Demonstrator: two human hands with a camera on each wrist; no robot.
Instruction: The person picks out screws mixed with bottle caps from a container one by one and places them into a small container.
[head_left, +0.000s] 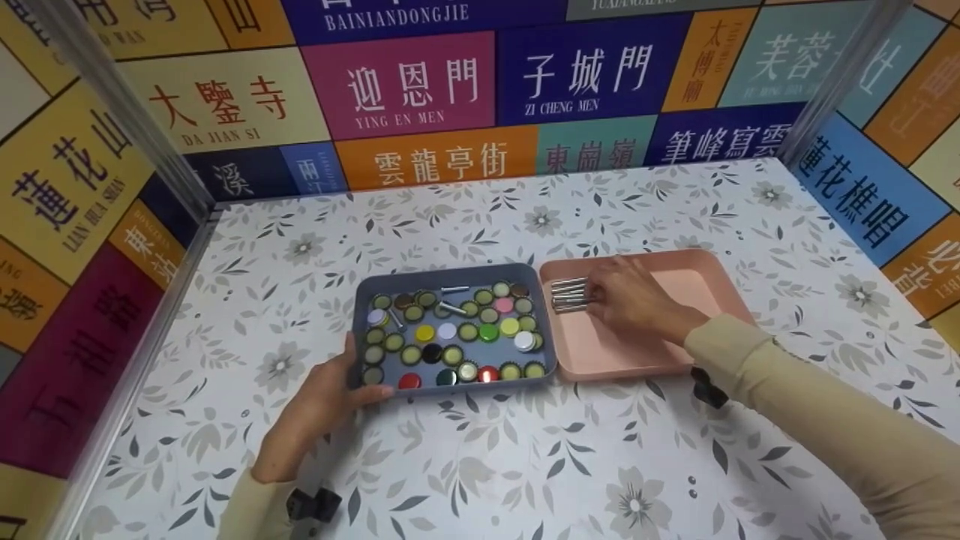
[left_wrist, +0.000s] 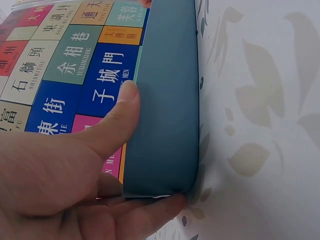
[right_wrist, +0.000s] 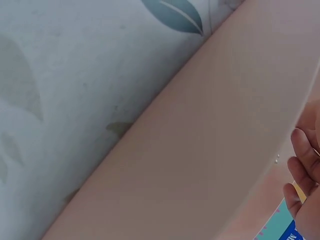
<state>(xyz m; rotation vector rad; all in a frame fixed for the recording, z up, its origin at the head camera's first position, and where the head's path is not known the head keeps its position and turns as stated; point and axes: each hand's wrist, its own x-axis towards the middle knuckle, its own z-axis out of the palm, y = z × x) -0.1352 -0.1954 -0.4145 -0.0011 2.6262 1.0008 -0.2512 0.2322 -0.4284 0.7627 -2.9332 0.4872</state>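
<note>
My left hand [head_left: 319,394] grips the near left corner of a blue-grey tray [head_left: 456,271], thumb along the near wall and fingers at the left side. In the left wrist view the thumb [left_wrist: 129,95] lies against the tray wall [left_wrist: 162,100]. Bottle caps [head_left: 447,331] of several colours lie in that tray, many upside down, with three loose metal bolts [head_left: 452,307]. My right hand [head_left: 630,296] is inside a pink tray [head_left: 705,274], its fingertips at the right ends of a row of metal bolts [head_left: 570,294]. Those fingertips are hidden, and I cannot tell whether they pinch a bolt.
Both trays stand side by side on a table [head_left: 465,465] with a floral cover. Panels with printed signs [head_left: 416,86] rise behind and at both sides, with clear corner posts [head_left: 142,112]. Dark wrist straps [head_left: 315,504] show at both sleeves.
</note>
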